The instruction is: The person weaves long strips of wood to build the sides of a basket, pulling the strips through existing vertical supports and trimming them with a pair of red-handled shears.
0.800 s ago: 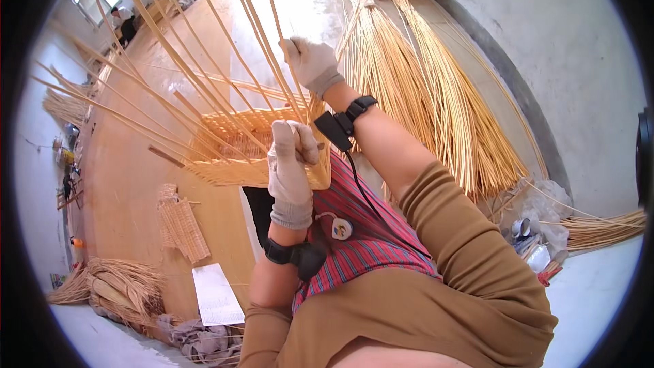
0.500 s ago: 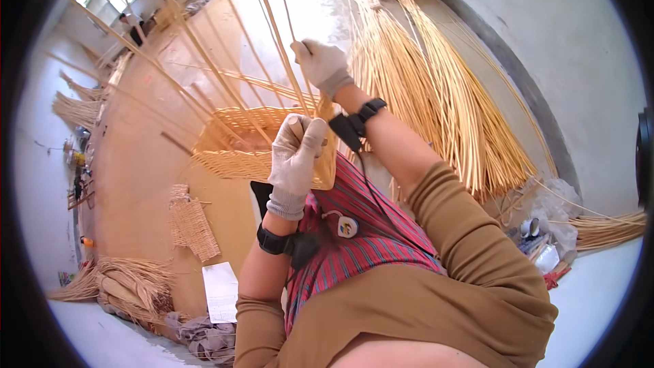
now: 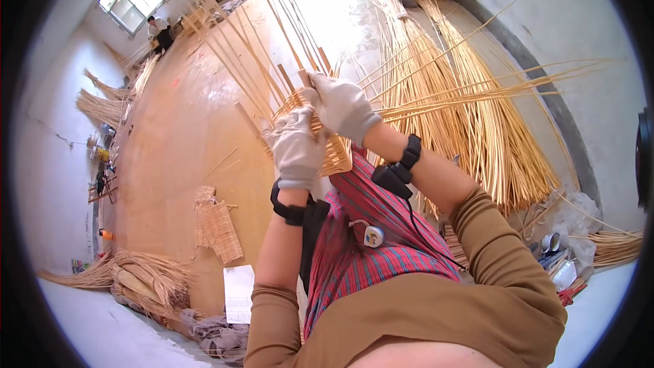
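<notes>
A woven pale wicker basket (image 3: 337, 157) sits over my striped-cloth lap (image 3: 375, 259), with long upright rods and loose strands fanning up and to the right. My left hand (image 3: 293, 143), in a light glove, is closed on the basket's near upper side, fingertips partly hidden. Just above and right of it, my right hand (image 3: 344, 105), also gloved, grips the upper part of the basket by a short stake; what exactly its fingers pinch is hard to make out. Both hands cover much of the basket.
Long cane bundles (image 3: 490, 136) lie at right along the wall. A woven mat piece (image 3: 216, 225), paper sheet (image 3: 238, 293) and fibre bundle (image 3: 150, 279) lie at lower left. A person (image 3: 161, 34) is in the far corner. Clear plastic bags (image 3: 572, 225) lie at lower right.
The basket has turned, its loose strands now sweeping right. My right hand has moved down and right, closer to my left, which has shifted slightly. The view has shifted too.
</notes>
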Demonstrator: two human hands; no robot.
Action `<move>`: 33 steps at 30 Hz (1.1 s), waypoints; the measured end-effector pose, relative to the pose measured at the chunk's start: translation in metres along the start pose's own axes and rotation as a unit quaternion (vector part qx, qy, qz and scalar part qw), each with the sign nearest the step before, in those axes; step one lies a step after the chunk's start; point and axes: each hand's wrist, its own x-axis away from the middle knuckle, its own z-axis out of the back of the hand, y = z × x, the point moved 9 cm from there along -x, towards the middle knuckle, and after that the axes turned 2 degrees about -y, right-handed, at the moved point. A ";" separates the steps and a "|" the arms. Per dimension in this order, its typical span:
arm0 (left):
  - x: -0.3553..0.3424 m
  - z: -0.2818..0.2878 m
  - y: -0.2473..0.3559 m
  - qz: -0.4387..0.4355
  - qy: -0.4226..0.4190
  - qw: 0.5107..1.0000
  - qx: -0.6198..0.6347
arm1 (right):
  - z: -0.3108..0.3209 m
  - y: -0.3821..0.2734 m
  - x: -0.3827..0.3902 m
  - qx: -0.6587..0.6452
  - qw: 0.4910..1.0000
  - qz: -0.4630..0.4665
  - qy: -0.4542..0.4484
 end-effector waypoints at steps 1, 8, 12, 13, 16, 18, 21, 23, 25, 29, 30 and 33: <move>-0.007 -0.018 -0.010 0.010 -0.043 0.999 0.013 | 0.013 -0.015 0.008 -0.013 0.992 0.093 0.080; -0.051 -0.053 -0.076 0.093 0.007 0.963 0.252 | 0.009 0.041 0.119 -0.062 0.982 0.164 -0.067; -0.055 -0.076 -0.185 0.282 0.026 0.835 0.471 | 0.005 0.183 0.071 -0.193 0.973 -0.072 0.100; -0.048 -0.086 -0.202 0.315 0.035 0.775 0.546 | 0.019 0.203 0.049 -0.097 0.981 -0.088 0.145; -0.044 -0.079 -0.212 0.173 0.127 0.801 0.559 | 0.033 0.254 -0.031 -0.150 0.977 -0.080 0.125; -0.028 -0.084 -0.211 0.128 0.065 0.836 0.529 | -0.016 0.274 -0.033 -0.381 0.905 -0.187 -0.032; -0.026 -0.115 -0.208 0.141 0.014 0.722 0.677 | -0.046 0.272 -0.029 -0.499 0.821 -0.265 -0.089; -0.020 -0.149 -0.217 0.195 -0.014 0.604 0.772 | -0.066 0.296 -0.017 -0.513 0.799 -0.312 -0.024; -0.016 -0.158 -0.220 0.198 -0.028 0.635 0.746 | -0.071 0.290 -0.013 -0.515 0.810 -0.280 -0.024; 0.010 -0.221 -0.258 0.226 -0.062 0.617 0.751 | -0.109 0.311 -0.019 -0.523 0.799 -0.285 -0.084; 0.014 -0.238 -0.260 0.242 -0.066 0.600 0.760 | -0.118 0.324 -0.020 -0.531 0.788 -0.296 -0.100; 0.017 -0.259 -0.256 0.300 -0.065 0.574 0.759 | -0.142 0.359 -0.021 -0.583 0.751 -0.284 -0.124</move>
